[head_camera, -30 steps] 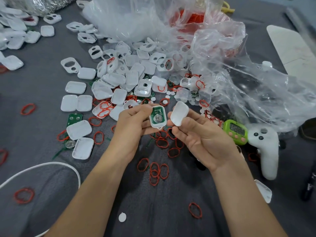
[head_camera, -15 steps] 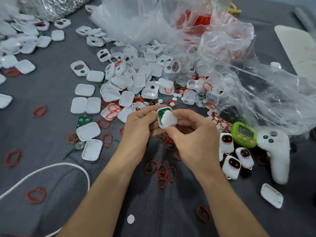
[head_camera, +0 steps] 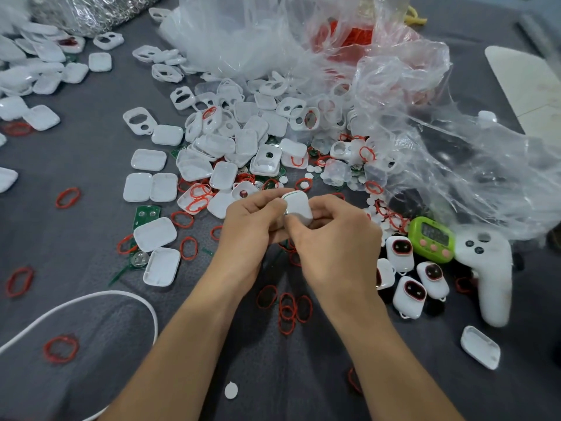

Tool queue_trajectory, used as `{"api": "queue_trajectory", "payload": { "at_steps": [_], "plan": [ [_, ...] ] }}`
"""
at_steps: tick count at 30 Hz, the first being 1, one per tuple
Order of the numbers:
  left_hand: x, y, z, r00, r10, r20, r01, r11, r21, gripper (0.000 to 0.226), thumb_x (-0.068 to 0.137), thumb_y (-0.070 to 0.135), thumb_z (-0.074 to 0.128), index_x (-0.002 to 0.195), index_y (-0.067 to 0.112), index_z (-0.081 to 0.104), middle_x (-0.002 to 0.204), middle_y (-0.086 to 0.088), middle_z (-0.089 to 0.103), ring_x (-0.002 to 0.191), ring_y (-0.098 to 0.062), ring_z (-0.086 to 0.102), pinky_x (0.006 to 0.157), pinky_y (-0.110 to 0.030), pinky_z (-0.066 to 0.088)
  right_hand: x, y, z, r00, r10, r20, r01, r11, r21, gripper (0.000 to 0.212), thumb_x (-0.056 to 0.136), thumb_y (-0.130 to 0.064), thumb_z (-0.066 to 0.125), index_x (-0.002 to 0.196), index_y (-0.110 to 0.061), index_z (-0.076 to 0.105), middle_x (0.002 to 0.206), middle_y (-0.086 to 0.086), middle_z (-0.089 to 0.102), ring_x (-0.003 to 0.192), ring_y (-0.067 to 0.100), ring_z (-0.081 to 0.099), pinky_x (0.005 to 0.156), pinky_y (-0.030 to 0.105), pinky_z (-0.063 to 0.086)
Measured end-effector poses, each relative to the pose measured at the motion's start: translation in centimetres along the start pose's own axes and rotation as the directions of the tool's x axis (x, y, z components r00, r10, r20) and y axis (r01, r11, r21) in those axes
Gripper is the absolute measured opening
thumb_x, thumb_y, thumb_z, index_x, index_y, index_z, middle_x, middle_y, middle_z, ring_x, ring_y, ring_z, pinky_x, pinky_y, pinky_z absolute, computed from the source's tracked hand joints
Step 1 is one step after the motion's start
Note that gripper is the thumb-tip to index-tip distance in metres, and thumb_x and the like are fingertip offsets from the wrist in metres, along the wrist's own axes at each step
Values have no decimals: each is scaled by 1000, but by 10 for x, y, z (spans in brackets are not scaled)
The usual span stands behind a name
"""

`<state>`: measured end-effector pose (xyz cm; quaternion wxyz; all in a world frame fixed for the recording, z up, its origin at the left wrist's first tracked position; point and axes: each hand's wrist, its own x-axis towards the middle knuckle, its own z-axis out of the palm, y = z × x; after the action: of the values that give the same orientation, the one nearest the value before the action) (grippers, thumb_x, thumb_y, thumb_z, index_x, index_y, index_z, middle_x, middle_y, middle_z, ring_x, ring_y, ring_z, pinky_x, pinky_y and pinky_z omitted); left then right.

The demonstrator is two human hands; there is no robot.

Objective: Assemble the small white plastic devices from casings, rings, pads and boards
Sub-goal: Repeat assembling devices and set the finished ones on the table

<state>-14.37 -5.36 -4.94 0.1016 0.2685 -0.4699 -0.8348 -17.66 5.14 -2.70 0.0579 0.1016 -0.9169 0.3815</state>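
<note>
a dark grey cloth (head_camera: 76, 238) covered the whole work surface; little of the room showed beyond it, only a pale slab (head_camera: 522, 83) at 2 o'clock by the edge of the view; crumpled clear plastic bags (head_camera: 425, 141) spread from 12 to 3 o'clock, one showing red through its film; a silvery foil bag (head_camera: 97, 10) lay at 11 o'clock; a heap of white casings (head_camera: 230, 144) lay just past the hands at 12 o'clock, with more scattered toward 10 o'clock; red rings (head_camera: 288, 308) were strewn over the cloth, one cluster at 6 o'clock between the forearms; a green board (head_camera: 145, 215) lay at 9 o'clock, partly under a casing; round white pads (head_camera: 312, 169) dotted the cloth at 1 o'clock; a white cord (head_camera: 91, 297) curved across 8 o'clock.

at the centre the left hand (head_camera: 252, 229) and the right hand (head_camera: 337, 241) met on one small white device (head_camera: 299, 206), held above the cloth; fingers and thumbs of both curled tight round it; a thin green line showed at its seam.

at 3 o'clock lay a few finished devices (head_camera: 409, 296) with red-ringed dark faces; just beyond them sat a lime-green timer (head_camera: 431, 235) with pink buttons, beside a white controller (head_camera: 488, 268); the timer's display was too blurred to read; marks on the board were too small to make out.
</note>
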Motion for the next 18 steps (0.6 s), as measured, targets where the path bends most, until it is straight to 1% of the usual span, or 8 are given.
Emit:
{"api": "queue_trajectory", "payload": {
  "at_steps": [4,6,8,11,13,15,16,18],
  "plan": [
    [-1,-1,0,1000,-4,-2,4,1000,-6,25,100,1,57,98,15,78,93,-17,79,77,-21,76,61,-24,59,1,-2,2,999,-25,35,26,999,-27,17,82,-35,77,82,-18,72,71,-4,72,70,20,67,70,39,54],
    [-2,-1,1,1000,13,-2,-13,1000,12,27,99,2,59,93,18,80,93,-15,79,78,-20,76,63,-25,60,1,-2,2,998,-32,60,35,999,-41,20,85,-39,74,84,-19,72,74,-3,73,74,21,68,72,39,53],
    [-2,-2,1,999,36,-19,-35,999,35,28,98,2,61,90,20,81,91,-12,79,77,-18,76,62,-25,60,0,-1,3,994,-65,91,71,995,-63,22,88,-41,72,87,-19,72,79,-1,73,78,23,67,75,40,52],
    [-1,-2,-1,995,61,-81,-58,997,41,24,95,0,62,96,15,81,88,-12,79,74,-18,75,61,-24,58,-5,1,4,984,-146,102,152,987,-50,22,89,-41,72,89,-18,72,80,-2,70,75,21,63,73,35,49],
    [-1,-3,-2,993,69,-100,-66,997,35,21,94,1,62,101,9,80,92,-16,78,78,-21,74,63,-26,58,-5,4,2,984,-155,90,152,988,35,16,89,-36,73,92,-21,77,81,-5,72,74,12,66,73,28,51],
    [-1,-3,-2,992,79,-102,-73,996,56,21,93,2,63,101,10,81,97,-14,79,85,-23,74,65,-28,60,2,9,1,994,-50,92,29,975,220,9,86,-31,75,91,-26,81,80,-14,76,74,3,70,72,19,53],
    [-2,-4,-2,992,87,-96,-80,994,74,23,93,2,62,100,12,81,97,-12,79,85,-22,74,65,-27,60,7,12,1,990,28,137,-71,946,317,6,85,-30,76,88,-28,81,79,-17,76,72,2,72,71,20,56],
    [-4,-4,-3,993,101,-66,-95,991,97,26,94,1,61,97,14,82,95,-9,80,85,-21,75,65,-26,60,16,17,-1,945,128,303,-261,850,458,7,85,-30,74,84,-30,82,80,-9,78,75,12,76,72,33,63]
  ]
}}
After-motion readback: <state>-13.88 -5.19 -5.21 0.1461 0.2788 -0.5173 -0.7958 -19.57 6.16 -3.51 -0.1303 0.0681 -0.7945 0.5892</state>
